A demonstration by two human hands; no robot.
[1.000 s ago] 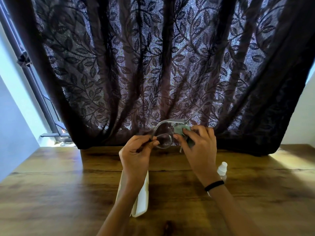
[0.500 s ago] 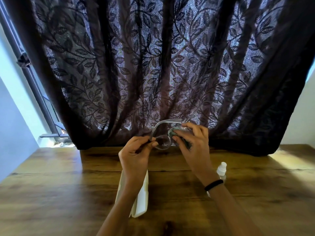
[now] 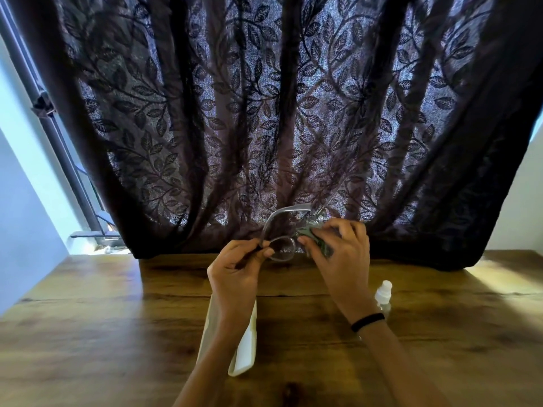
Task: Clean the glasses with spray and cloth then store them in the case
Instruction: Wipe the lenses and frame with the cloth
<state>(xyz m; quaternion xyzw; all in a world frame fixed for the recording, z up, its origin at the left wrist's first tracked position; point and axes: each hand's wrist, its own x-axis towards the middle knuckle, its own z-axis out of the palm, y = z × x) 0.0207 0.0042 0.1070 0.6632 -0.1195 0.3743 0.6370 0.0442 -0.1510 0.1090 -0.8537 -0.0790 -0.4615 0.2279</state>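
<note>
Clear-framed glasses [image 3: 282, 242] are held up over the far side of the wooden table [image 3: 117, 333]. My left hand [image 3: 235, 267] pinches the frame at the left lens. My right hand [image 3: 340, 254] presses a grey-green cloth [image 3: 311, 235] against the right lens, which the cloth and fingers hide. One temple arm sticks up toward the curtain. A white glasses case [image 3: 245, 348] lies on the table under my left forearm, partly hidden. A small clear spray bottle [image 3: 383, 298] with a white cap stands just right of my right wrist.
A dark leaf-patterned curtain [image 3: 264, 113] hangs along the table's far edge and drapes onto it. A window frame and pale wall are at the left. Sunlight falls on the table's right end.
My right hand has shifted the cloth slightly over the right lens, and the glasses have tilted a little. My left hand has kept its pinch on the frame.
</note>
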